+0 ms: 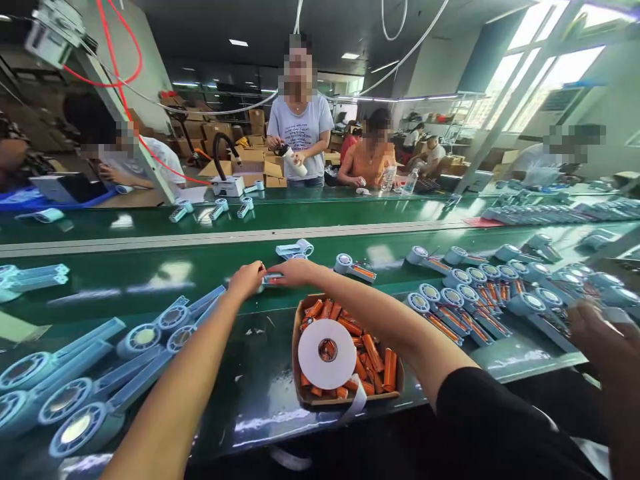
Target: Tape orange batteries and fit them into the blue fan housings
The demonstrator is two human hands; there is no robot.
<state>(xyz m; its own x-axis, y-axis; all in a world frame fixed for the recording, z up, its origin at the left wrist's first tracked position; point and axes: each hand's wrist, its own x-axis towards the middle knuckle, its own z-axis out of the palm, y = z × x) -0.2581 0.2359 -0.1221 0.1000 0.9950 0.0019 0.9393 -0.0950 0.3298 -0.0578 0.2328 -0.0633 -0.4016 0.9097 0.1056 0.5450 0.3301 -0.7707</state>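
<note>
My left hand [246,280] and my right hand [294,272] meet over the green bench. Between them is a light-blue handheld fan housing [273,279], mostly hidden by my fingers. Both hands are closed on it. Just beyond them lie more pale-blue fan housings [295,249]. Below my right forearm stands a cardboard box [345,401] of orange cylindrical batteries [371,352]. On top of these rests a roll of white tape [310,357], its loose end hanging over the box's front edge.
Fan housings [80,427] without visible batteries lie at left; ones with orange batteries [465,313] crowd the right. A co-worker's hand [595,333] reaches in at far right. Across the green conveyor [125,263], a standing person [300,127] holds a white bottle; others sit nearby.
</note>
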